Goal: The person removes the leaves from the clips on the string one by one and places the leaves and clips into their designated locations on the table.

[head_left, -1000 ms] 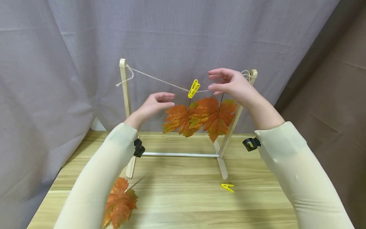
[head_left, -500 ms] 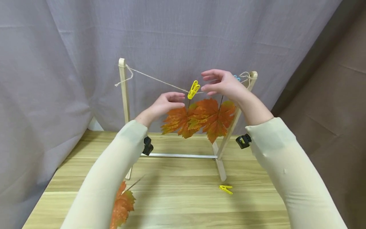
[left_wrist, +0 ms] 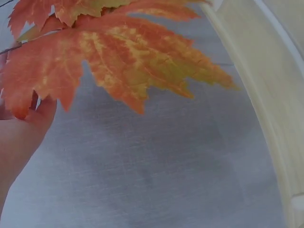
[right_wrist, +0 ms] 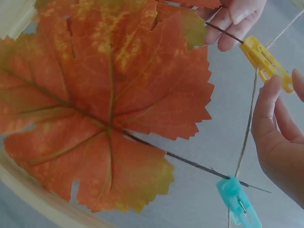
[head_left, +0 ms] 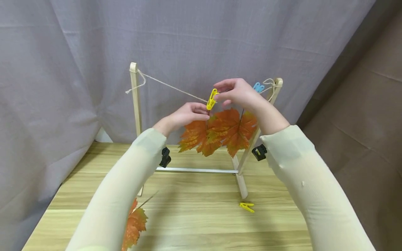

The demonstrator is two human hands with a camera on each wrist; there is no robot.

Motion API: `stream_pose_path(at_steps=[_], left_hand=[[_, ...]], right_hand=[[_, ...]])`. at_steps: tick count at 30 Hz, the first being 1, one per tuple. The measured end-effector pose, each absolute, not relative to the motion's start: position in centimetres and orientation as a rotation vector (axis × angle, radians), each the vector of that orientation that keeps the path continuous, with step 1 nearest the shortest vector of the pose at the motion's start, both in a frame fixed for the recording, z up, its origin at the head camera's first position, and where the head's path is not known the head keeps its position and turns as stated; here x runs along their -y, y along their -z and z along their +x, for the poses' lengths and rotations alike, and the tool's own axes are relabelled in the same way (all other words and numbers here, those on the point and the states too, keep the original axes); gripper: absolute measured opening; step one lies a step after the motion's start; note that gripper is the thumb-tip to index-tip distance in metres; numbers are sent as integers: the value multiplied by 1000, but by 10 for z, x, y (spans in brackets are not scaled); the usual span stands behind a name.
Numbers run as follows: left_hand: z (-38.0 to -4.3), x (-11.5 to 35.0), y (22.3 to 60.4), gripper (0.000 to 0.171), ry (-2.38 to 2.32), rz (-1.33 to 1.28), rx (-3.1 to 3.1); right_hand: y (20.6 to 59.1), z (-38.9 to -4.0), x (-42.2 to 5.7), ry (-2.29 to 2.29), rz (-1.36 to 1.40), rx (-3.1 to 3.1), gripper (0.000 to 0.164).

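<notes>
Two orange maple leaves hang overlapping from a string (head_left: pixel 174 86). The left leaf (head_left: pixel 192 135) is clipped by its stem with a yellow clothespin (right_wrist: pixel 259 58), the right leaf (right_wrist: pixel 90 114) with a light blue clothespin (right_wrist: pixel 237 202). My right hand (head_left: pixel 241 94) pinches the yellow clothespin's upper handles, thumb on one side and forefinger on the other. Just below the clip, my left hand (head_left: pixel 185 114) has its thumb and fingers apart beside the stem (right_wrist: pixel 223 31). In the left wrist view, the leaf partly hides that hand.
A wooden frame (head_left: pixel 136 94) with a white crossbar (head_left: pixel 201 170) holds the string over the wooden table (head_left: pixel 201 219). Another yellow clothespin (head_left: pixel 247 206) lies front right. A third leaf (head_left: pixel 135 225) lies front left, partly behind the left sleeve. A grey curtain (head_left: pixel 194 42) hangs behind.
My left hand has moved right to the left leaf's stem. My right hand has moved left onto the yellow clothespin, uncovering the blue one.
</notes>
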State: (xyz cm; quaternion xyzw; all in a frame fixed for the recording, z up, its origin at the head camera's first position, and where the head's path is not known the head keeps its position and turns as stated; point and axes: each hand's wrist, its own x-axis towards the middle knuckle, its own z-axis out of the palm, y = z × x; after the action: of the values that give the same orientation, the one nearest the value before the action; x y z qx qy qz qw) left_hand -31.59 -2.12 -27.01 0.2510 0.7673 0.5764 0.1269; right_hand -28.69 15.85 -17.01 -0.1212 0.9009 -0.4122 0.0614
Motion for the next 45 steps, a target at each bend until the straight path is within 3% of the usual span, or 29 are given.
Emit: stream_pose_path(at_steps=[5, 26, 45], left_hand=[[-314, 16, 272, 28, -1728, 717, -2245], [-307, 4, 278, 9, -1947, 699, -2311], [-311, 13, 284, 15, -1856, 713, -2367]], right_hand=[[169, -287, -156, 1251, -341, -2729, 41], [165, -288, -153, 1370, -260, -2680, 41], [156, -286, -156, 1550, -201, -2842, 32]])
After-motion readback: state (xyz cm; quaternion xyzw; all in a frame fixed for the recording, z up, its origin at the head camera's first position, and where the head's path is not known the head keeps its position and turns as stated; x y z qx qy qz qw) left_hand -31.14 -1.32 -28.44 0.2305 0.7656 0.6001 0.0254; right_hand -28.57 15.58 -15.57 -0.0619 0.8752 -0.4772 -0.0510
